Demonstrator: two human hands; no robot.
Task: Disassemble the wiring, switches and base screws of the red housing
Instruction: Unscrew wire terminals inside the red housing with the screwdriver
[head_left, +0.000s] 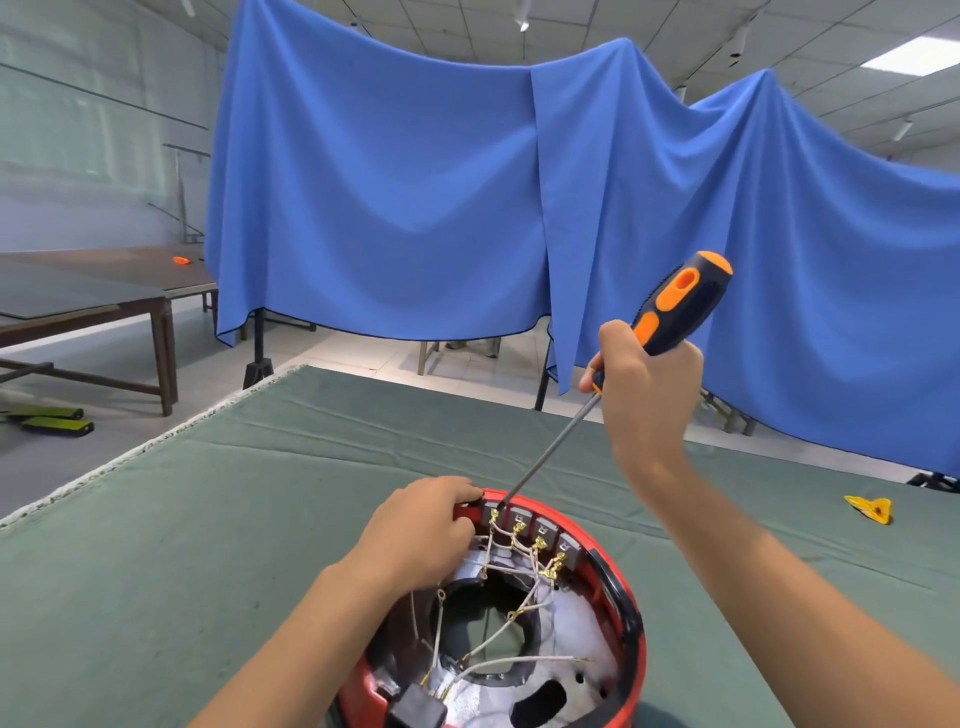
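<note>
The right hand (647, 382) is gripping the orange-and-black handle of a screwdriver (670, 317), whose long axis is slanting from handle high at upper right down to the tip at lower left, which is meeting the far rim of the red housing (631, 613) beside a row of grey switches (530, 525). The left hand (423, 530) is curling its fingers over that far rim, holding the housing, which is lying open side up at the near edge of a green-clothed table (208, 519) with white wires (498, 639) crossing its inside. A yellow object (870, 508) is lying on the cloth well to the right, and blue drapes (415, 197) are hanging behind, with a brown table (104, 291) standing at left on a pale tiled floor.
</note>
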